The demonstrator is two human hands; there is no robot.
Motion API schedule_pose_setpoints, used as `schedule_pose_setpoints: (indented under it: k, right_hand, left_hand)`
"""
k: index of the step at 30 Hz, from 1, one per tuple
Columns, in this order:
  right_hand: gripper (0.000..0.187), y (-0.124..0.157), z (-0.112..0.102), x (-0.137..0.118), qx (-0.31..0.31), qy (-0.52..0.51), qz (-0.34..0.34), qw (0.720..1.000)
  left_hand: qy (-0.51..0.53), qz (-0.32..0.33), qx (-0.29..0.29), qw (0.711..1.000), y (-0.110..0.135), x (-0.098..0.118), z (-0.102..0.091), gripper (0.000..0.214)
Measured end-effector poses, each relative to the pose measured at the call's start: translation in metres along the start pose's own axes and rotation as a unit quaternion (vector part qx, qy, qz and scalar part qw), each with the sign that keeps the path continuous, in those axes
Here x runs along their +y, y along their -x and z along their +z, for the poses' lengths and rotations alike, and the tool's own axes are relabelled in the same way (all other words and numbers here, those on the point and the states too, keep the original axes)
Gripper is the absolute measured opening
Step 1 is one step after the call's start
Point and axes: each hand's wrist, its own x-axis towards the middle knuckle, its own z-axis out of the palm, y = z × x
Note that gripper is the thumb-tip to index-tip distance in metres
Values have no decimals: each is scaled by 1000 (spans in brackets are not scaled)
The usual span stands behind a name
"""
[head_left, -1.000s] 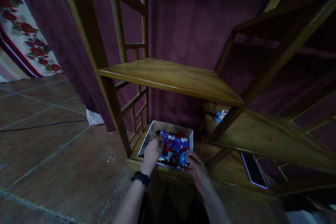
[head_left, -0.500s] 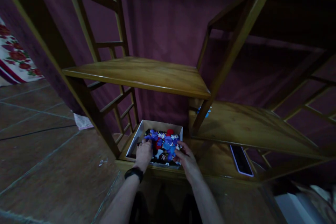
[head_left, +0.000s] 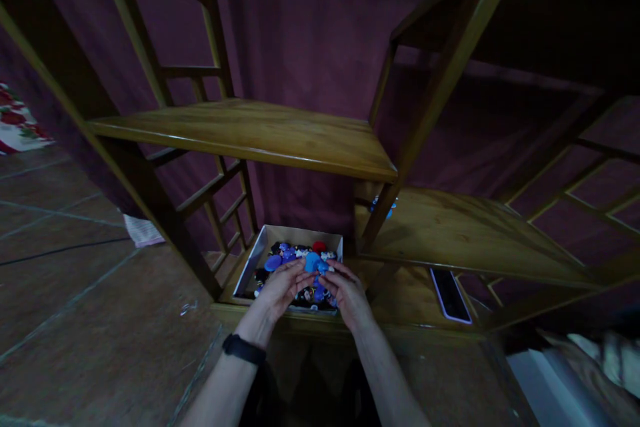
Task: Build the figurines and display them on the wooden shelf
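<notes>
A light blue figurine [head_left: 314, 261] is held over the box between the fingertips of both my hands. My left hand [head_left: 283, 288], with a dark band on its wrist, grips it from the left. From the right, the fingers of my right hand [head_left: 347, 292] close on its lower part. Below lies an open shallow cardboard box [head_left: 254, 260] filled with several small figurines, purple, blue, red and black. A purple piece [head_left: 273, 263] lies near my left fingers and a red one [head_left: 319, 247] towards the back. My hands hide some of the contents.
The box stands on the bottom board of a wooden shelf unit, under a shelf board [head_left: 250, 137]. A phone [head_left: 450, 295] lies to the right. Another blue figurine [head_left: 389, 208] stands behind an upright post [head_left: 425, 113]. A white box [head_left: 555, 387] is at lower right.
My hands have come together from the two sides of the box. The light blue figurine is now lifted between them. The view has shifted slightly.
</notes>
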Motion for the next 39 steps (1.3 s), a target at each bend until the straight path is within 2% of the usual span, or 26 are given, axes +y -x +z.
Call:
schedule_pose_setpoints:
  k: [5, 9, 13, 18, 25, 31, 39]
  right_hand:
    - [53, -3, -2, 6, 2, 96, -3, 995]
    - [46, -8, -4, 8, 20, 188, -48, 981]
    - [42, -12, -7, 7, 65, 262, -57, 961]
    - [42, -12, -7, 5, 68, 293, -71, 951]
    - [41, -13, -9, 4, 71, 353, -92, 928]
    - [46, -9, -8, 0, 76, 393, -115, 909]
    - [46, -14, -14, 1, 76, 386, -108, 913]
  left_hand:
    - [-42, 38, -7, 998, -2, -6, 1, 18]
    - [-55, 50, -13, 997, -2, -8, 3, 24]
    - [-66, 51, 24, 996, -4, -10, 8, 25]
    - [-92, 46, 24, 994, -7, -13, 12, 30]
    - [-120, 70, 18, 990, -11, -21, 15, 29]
    - [-167, 97, 38, 980, -15, -25, 13, 29]
    - [-279, 130, 44, 951, -26, -30, 6, 31]
